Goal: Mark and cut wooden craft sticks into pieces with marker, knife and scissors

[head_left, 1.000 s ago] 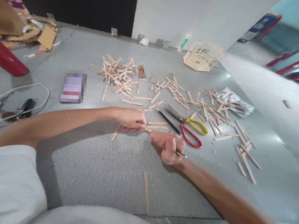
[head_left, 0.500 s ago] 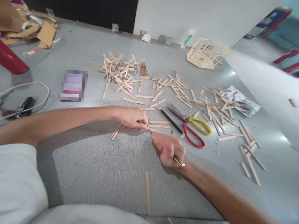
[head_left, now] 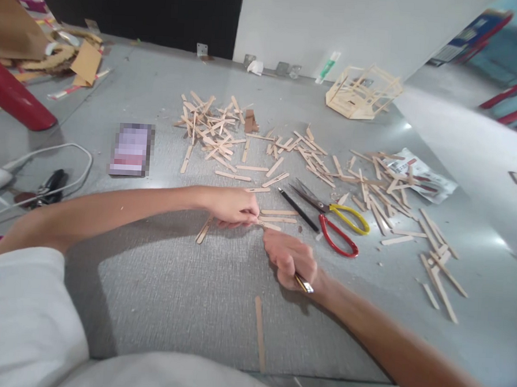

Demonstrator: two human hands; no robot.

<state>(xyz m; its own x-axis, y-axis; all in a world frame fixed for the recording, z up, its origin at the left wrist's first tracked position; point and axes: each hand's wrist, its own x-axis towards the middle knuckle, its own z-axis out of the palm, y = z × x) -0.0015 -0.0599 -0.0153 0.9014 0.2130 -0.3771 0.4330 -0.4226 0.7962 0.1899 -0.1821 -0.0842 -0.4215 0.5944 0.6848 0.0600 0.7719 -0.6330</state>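
Observation:
My left hand (head_left: 237,208) is closed, its fingers pinching a wooden craft stick (head_left: 270,226) down against the grey mat. Just to the right, my right hand (head_left: 290,259) is wrapped round a slim craft knife (head_left: 304,284); the metal and yellow end of its handle sticks out below the fist. The knife's front end meets the stick between my hands, but the blade is too small to make out clearly. Two more craft sticks (head_left: 279,212) lie just beyond. Another pair of sticks (head_left: 204,230) lies partly under my left hand.
Right of my hands lie a black pen-like tool (head_left: 298,209) and scissors (head_left: 343,227) with red and yellow handles. Beyond are a heap of sticks (head_left: 212,127), a phone-like blurred object (head_left: 132,149) and a stick frame (head_left: 361,95). One stick (head_left: 260,332) lies near the front edge.
My right hand has tilted a little, so the knife's handle end now points lower and further left. My left hand keeps its pinch in place. The whole view has shifted slightly.

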